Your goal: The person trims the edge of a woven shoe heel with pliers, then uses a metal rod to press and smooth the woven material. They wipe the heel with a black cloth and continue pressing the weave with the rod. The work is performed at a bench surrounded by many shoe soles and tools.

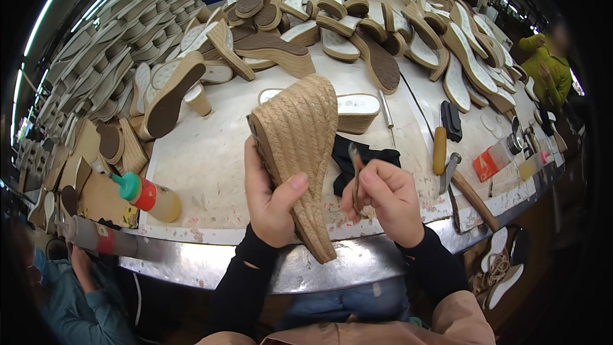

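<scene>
My left hand [271, 201] is closed round a wedge shoe sole [300, 134] covered in tan braided rope, lifted above the table with its thick heel end up and the narrow toe end pointing down toward me. To its right, my right hand [391, 197] pinches a slim brush-like tool [355, 165] with a greyish tip pointing up. The tool is apart from the sole; its exact kind is hard to make out. A crumpled black cloth [377, 156] lies behind my right hand. Beyond the sole sits another wedge sole [359, 114] with a white top.
Wedge soles [268, 51] are heaped across the far table [211, 128], with tall stacks [121, 45] at left. Glue bottles stand left [148, 197] and right [498, 156]. A hammer [469, 195], a yellow-handled tool [440, 150] and a black block [451, 121] lie right. Other people work around the table.
</scene>
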Available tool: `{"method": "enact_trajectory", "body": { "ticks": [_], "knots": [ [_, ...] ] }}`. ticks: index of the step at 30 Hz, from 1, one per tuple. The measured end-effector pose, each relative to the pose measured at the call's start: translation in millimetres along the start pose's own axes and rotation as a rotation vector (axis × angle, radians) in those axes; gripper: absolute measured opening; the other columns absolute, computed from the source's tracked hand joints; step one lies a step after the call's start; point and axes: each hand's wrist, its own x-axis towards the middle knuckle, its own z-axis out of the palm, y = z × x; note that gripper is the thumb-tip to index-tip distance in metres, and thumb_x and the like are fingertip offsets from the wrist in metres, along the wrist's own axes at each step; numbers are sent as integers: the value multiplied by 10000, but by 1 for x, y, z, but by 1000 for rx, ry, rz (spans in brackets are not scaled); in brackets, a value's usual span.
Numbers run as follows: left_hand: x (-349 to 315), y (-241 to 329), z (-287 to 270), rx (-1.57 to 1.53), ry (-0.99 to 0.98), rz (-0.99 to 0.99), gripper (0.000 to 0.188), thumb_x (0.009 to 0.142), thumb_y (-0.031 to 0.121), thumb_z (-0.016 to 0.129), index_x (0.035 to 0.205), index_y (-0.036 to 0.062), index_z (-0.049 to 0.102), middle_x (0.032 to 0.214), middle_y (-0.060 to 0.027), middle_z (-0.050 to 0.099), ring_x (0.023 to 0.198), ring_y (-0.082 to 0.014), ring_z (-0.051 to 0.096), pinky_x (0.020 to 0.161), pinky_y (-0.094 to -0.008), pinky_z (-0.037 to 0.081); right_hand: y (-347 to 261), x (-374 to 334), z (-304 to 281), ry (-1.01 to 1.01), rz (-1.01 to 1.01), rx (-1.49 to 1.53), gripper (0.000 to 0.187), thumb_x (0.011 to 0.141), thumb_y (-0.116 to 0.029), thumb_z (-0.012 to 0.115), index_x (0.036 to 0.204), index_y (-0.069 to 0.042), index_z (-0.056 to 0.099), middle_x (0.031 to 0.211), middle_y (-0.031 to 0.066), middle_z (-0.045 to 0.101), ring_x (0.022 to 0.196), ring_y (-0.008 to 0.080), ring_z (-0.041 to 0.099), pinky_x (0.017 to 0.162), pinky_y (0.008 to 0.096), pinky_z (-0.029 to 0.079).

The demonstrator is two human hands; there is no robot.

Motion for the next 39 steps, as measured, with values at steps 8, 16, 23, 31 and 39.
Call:
{"method": "enact_trajectory", "body": {
  "ticks": [8, 16, 23, 31, 39],
  "knots": [
    [10, 16, -17, 149, 55, 172, 663, 727, 145, 639, 1297, -39, 354, 1162, -128, 516, 1051, -185, 517, 924, -302, 398, -13, -11, 5, -332, 187, -271, 293, 970, -155, 452, 751, 19, 538, 733, 113, 637, 624, 123, 608, 563, 233, 478],
    [7, 15, -12, 174, 13, 168, 678, 724, 163, 657, 1297, -48, 364, 1163, -122, 524, 1052, -181, 522, 919, -300, 404, -9, -11, 8, -349, 135, -420, 281, 964, -140, 466, 774, 40, 569, 697, 81, 633, 647, 105, 600, 600, 230, 477],
    [4, 16, -11, 213, -2, 199, 680, 729, 166, 653, 1297, -60, 357, 1165, -138, 525, 1063, -190, 521, 927, -305, 400, -13, -12, 11, -323, 225, -316, 293, 969, -141, 460, 771, 47, 566, 704, 86, 633, 652, 103, 598, 598, 226, 476],
    [1, 15, -8, 248, -26, 248, 659, 731, 152, 652, 1273, -87, 363, 1124, -163, 560, 1021, -199, 554, 899, -308, 425, -13, -14, 12, -282, 250, -278, 346, 970, -220, 475, 754, 22, 594, 648, 41, 600, 570, 73, 573, 507, 206, 451],
    [2, 15, -7, 262, -37, 262, 650, 732, 149, 647, 1267, -91, 368, 1100, -165, 576, 998, -199, 568, 884, -305, 436, -12, -15, 11, -271, 306, -218, 365, 973, -253, 467, 763, 23, 580, 684, 44, 617, 584, 72, 581, 526, 197, 472]
  ]
}}
